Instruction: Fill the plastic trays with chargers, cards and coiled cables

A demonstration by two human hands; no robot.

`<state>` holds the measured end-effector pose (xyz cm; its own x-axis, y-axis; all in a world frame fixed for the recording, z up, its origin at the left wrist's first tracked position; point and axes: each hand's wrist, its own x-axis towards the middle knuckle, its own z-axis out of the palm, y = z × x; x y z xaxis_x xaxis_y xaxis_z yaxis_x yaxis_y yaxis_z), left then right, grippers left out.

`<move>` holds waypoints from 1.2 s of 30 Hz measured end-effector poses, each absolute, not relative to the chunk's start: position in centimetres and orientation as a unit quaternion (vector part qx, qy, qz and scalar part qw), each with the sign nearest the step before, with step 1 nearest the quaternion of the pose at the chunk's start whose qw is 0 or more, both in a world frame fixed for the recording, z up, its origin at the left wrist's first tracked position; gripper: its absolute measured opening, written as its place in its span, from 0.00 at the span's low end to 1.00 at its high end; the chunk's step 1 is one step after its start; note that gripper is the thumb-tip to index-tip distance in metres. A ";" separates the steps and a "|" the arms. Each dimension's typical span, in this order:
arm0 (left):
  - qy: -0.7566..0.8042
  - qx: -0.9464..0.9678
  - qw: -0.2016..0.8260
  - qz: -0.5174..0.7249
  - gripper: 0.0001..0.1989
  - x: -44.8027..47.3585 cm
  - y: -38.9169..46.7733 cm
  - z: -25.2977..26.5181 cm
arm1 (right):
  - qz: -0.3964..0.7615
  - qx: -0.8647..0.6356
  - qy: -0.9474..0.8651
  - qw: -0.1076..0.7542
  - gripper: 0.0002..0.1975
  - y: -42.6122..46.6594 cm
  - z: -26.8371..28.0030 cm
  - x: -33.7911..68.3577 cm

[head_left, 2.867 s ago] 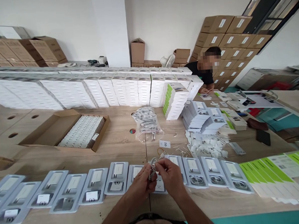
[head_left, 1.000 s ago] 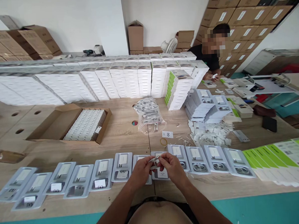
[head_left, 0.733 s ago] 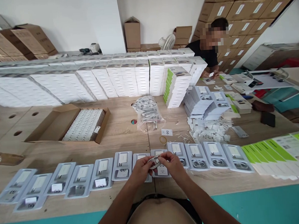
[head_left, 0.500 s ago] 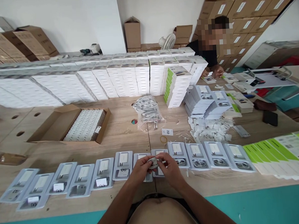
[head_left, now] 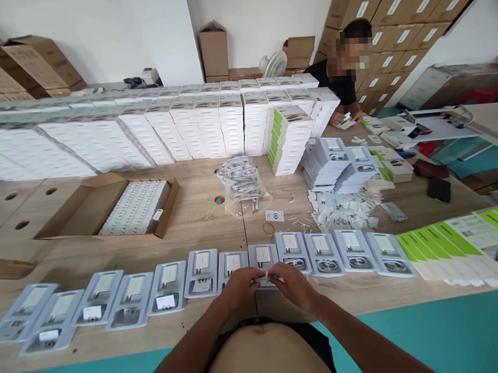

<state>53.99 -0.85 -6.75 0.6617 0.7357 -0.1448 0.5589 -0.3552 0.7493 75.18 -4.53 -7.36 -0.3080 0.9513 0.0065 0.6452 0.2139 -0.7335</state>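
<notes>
A coiled white charging cable (head_left: pixel 262 277) is pinched between my left hand (head_left: pixel 238 287) and my right hand (head_left: pixel 294 282). Both hands are closed at the fingertips, one on each side of the coil, and hide part of it. Just beneath them lies a pale plastic tray (head_left: pixel 253 254) with a white charger (head_left: pixel 262 255) in its upper compartment. To the right, several trays hold a charger and a coiled cable (head_left: pixel 327 266) each. Left of my hands, more trays hold chargers, and some show a small printed card (head_left: pixel 166 302) in the lower compartment.
A clear bag of cables (head_left: pixel 244 184) lies mid-table. An open carton of chargers (head_left: pixel 167 213) stands left. Stacked white boxes (head_left: pixel 208 127) line the back. Filled trays (head_left: pixel 326 160), paper scraps (head_left: pixel 342 209) and green-white boxes (head_left: pixel 439 243) are right. A co-worker (head_left: pixel 344 95) sits beyond.
My hands have lowered slightly with the cable, and the coil now appears more edge-on. The view has shifted a little. The co-worker's hands now hold up a small white item.
</notes>
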 end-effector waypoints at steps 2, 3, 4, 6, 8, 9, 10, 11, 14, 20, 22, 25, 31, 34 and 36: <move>0.380 0.832 0.391 0.105 0.17 53.8 -1.1 -7.5 | 0.251 -0.521 -0.792 0.197 0.09 -5.2 -9.0 75.2; 0.372 0.842 0.376 0.102 0.17 53.7 -1.2 -7.7 | 0.220 -0.513 -0.810 0.179 0.09 -5.4 -9.7 75.1; 0.366 0.853 0.359 0.100 0.17 53.5 -1.4 -7.8 | 0.195 -0.509 -0.822 0.168 0.10 -5.5 -10.2 75.1; 0.370 0.862 0.331 0.102 0.18 53.1 -1.5 -7.9 | 0.173 -0.499 -0.833 0.165 0.10 -5.6 -10.4 75.0; 0.408 0.847 0.320 0.114 0.17 52.8 -1.4 -7.8 | 0.184 -0.484 -0.836 0.183 0.11 -5.6 -9.4 75.2; 0.432 0.836 0.317 0.120 0.16 52.8 -1.2 -7.8 | 0.197 -0.475 -0.835 0.196 0.12 -5.7 -8.6 75.4; 0.454 0.825 0.311 0.124 0.15 52.8 -1.0 -7.8 | 0.214 -0.467 -0.832 0.211 0.13 -5.9 -7.8 75.8; 0.470 0.819 0.305 0.124 0.14 53.0 -0.6 -7.7 | 0.232 -0.466 -0.823 0.226 0.13 -6.2 -6.9 76.3; 0.472 0.825 0.291 0.110 0.10 54.2 0.5 -7.7 | 0.280 -0.501 -0.772 0.272 0.11 -7.5 -5.2 78.3; 0.443 0.854 0.267 0.048 0.09 58.0 1.6 -8.0 | 0.314 -0.634 -0.621 0.337 0.08 -11.2 -6.2 81.3; 0.430 0.863 0.265 0.023 0.05 58.5 1.7 -8.1 | 0.313 -0.668 -0.579 0.347 0.08 -12.0 -6.7 81.3; 0.414 0.869 0.272 -0.016 0.05 58.5 2.0 -8.2 | 0.316 -0.697 -0.531 0.363 0.08 -12.6 -7.1 81.1; 0.385 0.876 0.279 -0.080 0.11 58.6 2.9 -8.4 | 0.346 -0.726 -0.455 0.381 0.08 -12.4 -7.6 81.0; 0.377 0.888 0.248 -0.086 0.11 59.3 2.5 -8.6 | 0.356 -0.724 -0.445 0.388 0.08 -11.9 -7.4 81.0; 0.376 0.894 0.229 -0.081 0.11 59.6 1.9 -8.8 | 0.359 -0.720 -0.444 0.394 0.09 -11.6 -7.2 81.0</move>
<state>59.57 1.91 -8.79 0.7043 0.6348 -0.3177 0.7094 -0.6127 0.3484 80.96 -11.61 -7.22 0.3475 0.9228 -0.1666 0.3571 -0.2945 -0.8864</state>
